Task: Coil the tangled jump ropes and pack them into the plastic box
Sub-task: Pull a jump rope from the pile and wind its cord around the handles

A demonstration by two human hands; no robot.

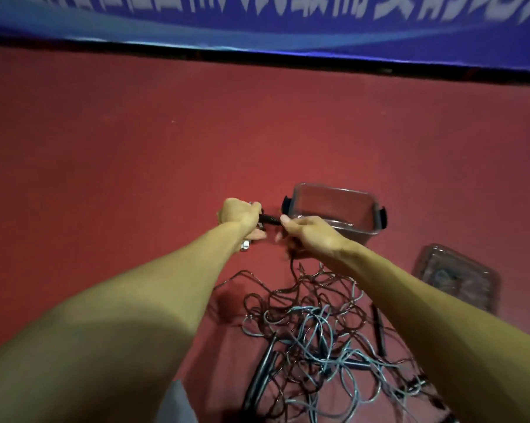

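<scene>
1. The left hand (240, 217) is clamped round a black handle (270, 220), fingers curled tight. The part inside the fist is hidden.
2. A small pale object (245, 246) shows below the left wrist. It is too blurred to identify.
3. The right hand (311, 236) is just right of the left hand, with the handle bridging the gap. Its thumb meets the handle's right end. Its curled fingers are blurred and seem to close on a dark rope (292, 264) that drops from under the palm.
4. That rope runs down into the tangled jump ropes (315, 328), dark and pale blue, heaped on the red floor (120, 141) near the person. The right forearm covers part of the heap, and the bottom edge cuts it off.
5. Black handles (262, 374) lie in the tangle; which rope each belongs to cannot be made out.
6. The clear plastic box (333, 206) stands open just beyond the right hand, which hides its near left corner.
7. A clear lid (459, 279) lies on the floor to the right, apart from the box.
8. A blue banner (257, 22) crosses the far edge, its lettering smeared.
</scene>
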